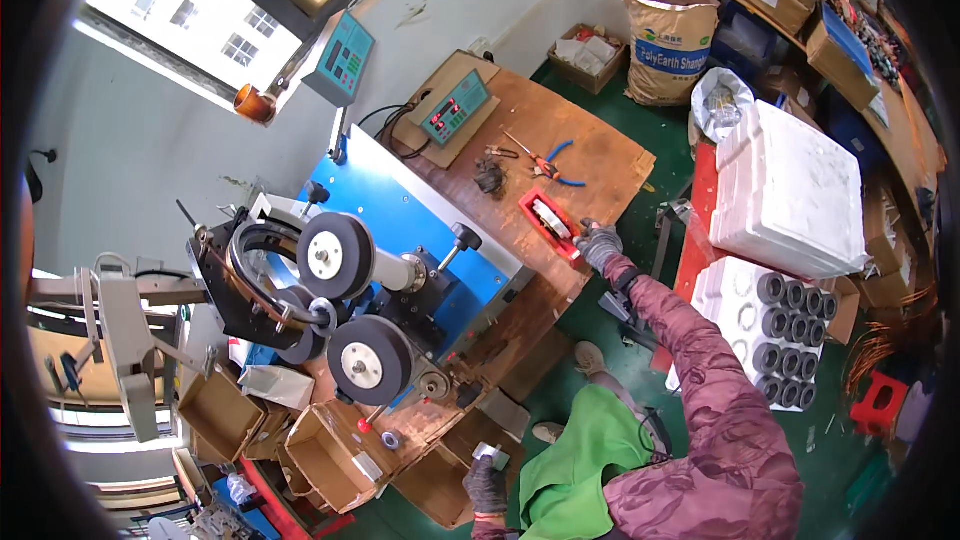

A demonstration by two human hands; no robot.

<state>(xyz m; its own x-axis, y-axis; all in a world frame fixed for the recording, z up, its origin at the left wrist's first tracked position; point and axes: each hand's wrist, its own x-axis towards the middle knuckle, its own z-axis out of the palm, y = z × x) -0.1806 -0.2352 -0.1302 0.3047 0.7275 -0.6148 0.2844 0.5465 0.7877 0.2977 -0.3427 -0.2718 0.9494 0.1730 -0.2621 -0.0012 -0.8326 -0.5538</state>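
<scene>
My right hand (601,246), in a grey glove, reaches to the near end of a red tape dispenser (532,202) with a white roll in it. Its fingers are bent together at that end, and what they pinch is too small to tell. Lower down, my left hand (486,488), also gloved, holds a small silver-white piece (491,455) beside a cardboard box. Behind the dispenser lie pliers with blue handles (568,182) and a dark tangled clump (489,176). A small grey ring (391,439) rests on the bench's near left part.
A winding machine with black rollers (337,256) and a blue base plate (400,202) fills the bench's left side. Open cardboard boxes (325,460) stand below it. At right are white foam boxes (790,190), with rows of dark rings (776,324). A control box (455,110) sits at the back.
</scene>
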